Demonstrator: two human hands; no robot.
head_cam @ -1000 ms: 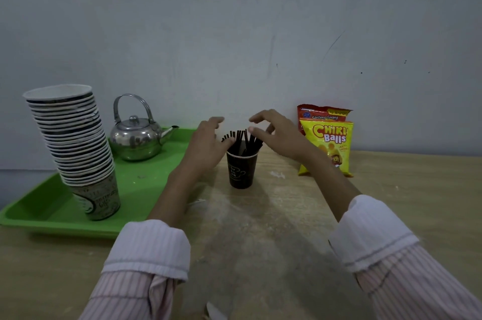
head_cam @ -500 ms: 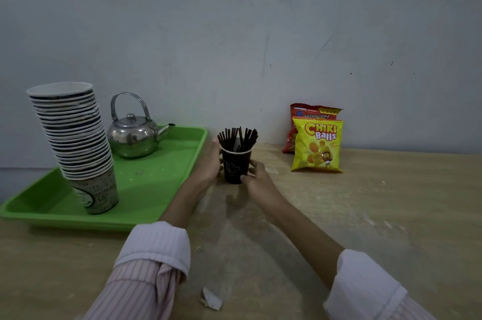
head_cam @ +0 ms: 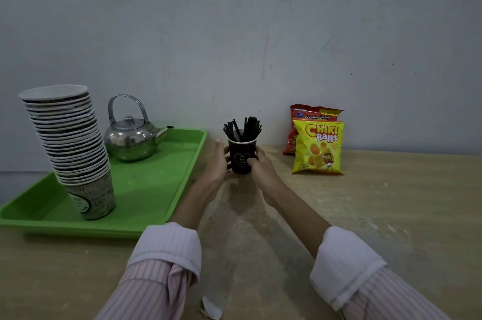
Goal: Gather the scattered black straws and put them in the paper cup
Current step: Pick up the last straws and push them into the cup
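Writing can be read on two snack bags by the wall: the yellow bag [head_cam: 318, 148] says "CHIKI Balls", and the red bag [head_cam: 313, 114] behind it says "Kentang Goreng". The pale print on the paper cup [head_cam: 241, 160] is too small to read. One second ago both hands were up at the tops of the straws; now they are lower, at the cup's sides. The left hand [head_cam: 217, 163] curls around the left side, and the right hand [head_cam: 263, 167] grips the right side with its thumb across the front. The cup is black with a pale rim and stands upright on the wooden table [head_cam: 391, 215], just beside the corner of the green tray [head_cam: 156, 184]. The black straws [head_cam: 242, 129] stand inside it and fan out above the rim.
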